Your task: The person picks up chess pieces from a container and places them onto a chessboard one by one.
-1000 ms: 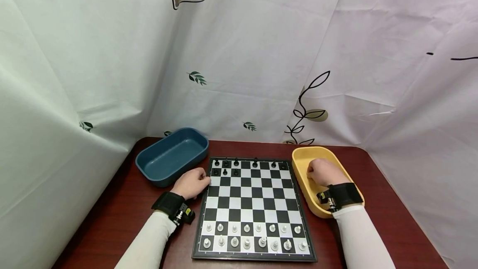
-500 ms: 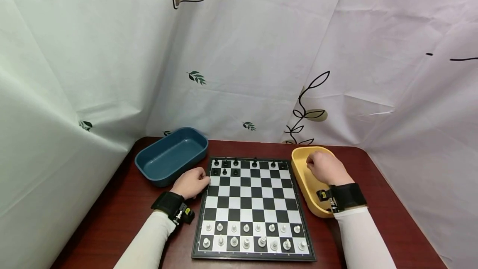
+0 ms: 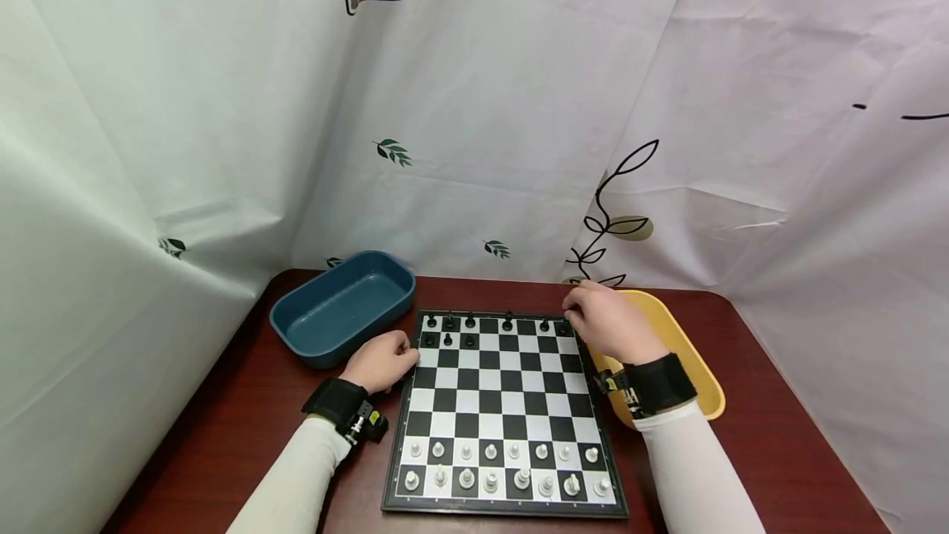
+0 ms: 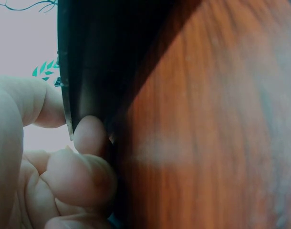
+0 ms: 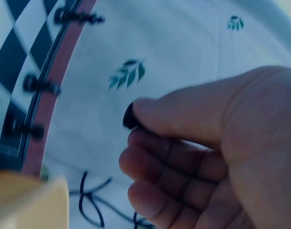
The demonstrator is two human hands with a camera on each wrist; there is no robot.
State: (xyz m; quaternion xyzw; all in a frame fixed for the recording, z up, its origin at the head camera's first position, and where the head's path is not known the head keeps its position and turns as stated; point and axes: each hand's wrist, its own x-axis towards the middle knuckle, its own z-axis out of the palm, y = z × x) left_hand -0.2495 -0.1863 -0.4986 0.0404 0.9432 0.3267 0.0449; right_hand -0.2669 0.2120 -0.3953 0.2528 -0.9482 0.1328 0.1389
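A black-and-white chessboard (image 3: 489,390) lies on the table, with white chess pieces (image 3: 522,479) in two rows at the near end and several black chess pieces (image 3: 507,323) at the far end. At its left edge, my left hand (image 3: 381,362) grips the frame; the left wrist view shows fingers (image 4: 78,176) bent around the board's dark side (image 4: 102,62). Over the far right corner is my right hand (image 3: 614,323). It pinches a small black chess piece (image 5: 129,117) between thumb and forefinger, most of the piece hidden by the fingers.
The yellow tray (image 3: 703,369) stands right of the board, partly beneath my right forearm. A blue tray (image 3: 348,307) sits at the back left, close to my left hand. White cloth (image 3: 489,105) hangs behind the dark red wooden table (image 3: 222,435).
My right hand has risen out of the yellow tray and moved left to the board's far right corner, with the black chess piece in its fingers. The left hand has stayed in place.
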